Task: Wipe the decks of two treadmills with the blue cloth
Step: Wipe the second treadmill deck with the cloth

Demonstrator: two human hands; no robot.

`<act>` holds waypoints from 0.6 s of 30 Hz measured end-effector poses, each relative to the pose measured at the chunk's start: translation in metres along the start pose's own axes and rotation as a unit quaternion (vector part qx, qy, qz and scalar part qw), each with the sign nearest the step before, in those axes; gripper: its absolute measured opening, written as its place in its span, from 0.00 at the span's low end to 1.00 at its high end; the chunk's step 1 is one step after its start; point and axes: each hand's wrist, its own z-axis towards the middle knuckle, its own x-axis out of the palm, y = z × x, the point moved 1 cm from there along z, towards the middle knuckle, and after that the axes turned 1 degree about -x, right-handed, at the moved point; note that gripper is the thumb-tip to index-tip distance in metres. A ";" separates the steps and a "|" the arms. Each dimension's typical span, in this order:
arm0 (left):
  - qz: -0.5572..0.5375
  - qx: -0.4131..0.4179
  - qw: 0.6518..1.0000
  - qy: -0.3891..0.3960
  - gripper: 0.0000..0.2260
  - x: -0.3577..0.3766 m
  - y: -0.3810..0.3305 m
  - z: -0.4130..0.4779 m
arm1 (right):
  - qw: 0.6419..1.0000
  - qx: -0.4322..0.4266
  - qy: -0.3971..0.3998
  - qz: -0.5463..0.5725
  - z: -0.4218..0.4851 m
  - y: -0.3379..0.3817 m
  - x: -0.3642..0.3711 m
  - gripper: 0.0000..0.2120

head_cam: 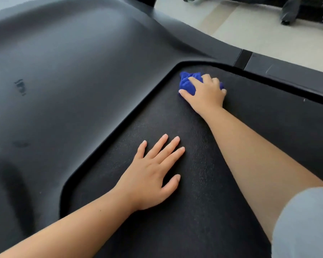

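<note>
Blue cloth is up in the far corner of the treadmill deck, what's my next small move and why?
Probably draw the right hand and blue cloth back toward you along the deck: the cloth sits bunched in the far corner, the rim just beyond it, and bare textured surface runs back to the flat left hand.

Bare deck [198, 192] w/ raised shroud [63, 71] left

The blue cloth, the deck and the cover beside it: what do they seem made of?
The blue cloth looks like microfiber: soft, fuzzy pile. The deck is probably rubber: matte black, grainy texture. The cover seems moulded plastic: smooth dark grey, faint sheen, rounded contours.
</note>
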 end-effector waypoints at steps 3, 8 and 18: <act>0.008 -0.005 1.000 0.004 0.31 0.000 0.000 0.000 | 0.999 -0.031 -0.011 -0.006 -0.037 0.005 -0.001 0.28; 0.025 -0.008 1.000 0.005 0.28 0.000 -0.002 -0.001 | 0.999 -0.028 -0.020 -0.002 -0.105 -0.002 -0.006 0.27; 0.035 -0.016 0.999 -0.001 0.28 0.002 -0.002 -0.002 | 0.999 -0.023 -0.026 -0.006 -0.136 -0.002 -0.008 0.26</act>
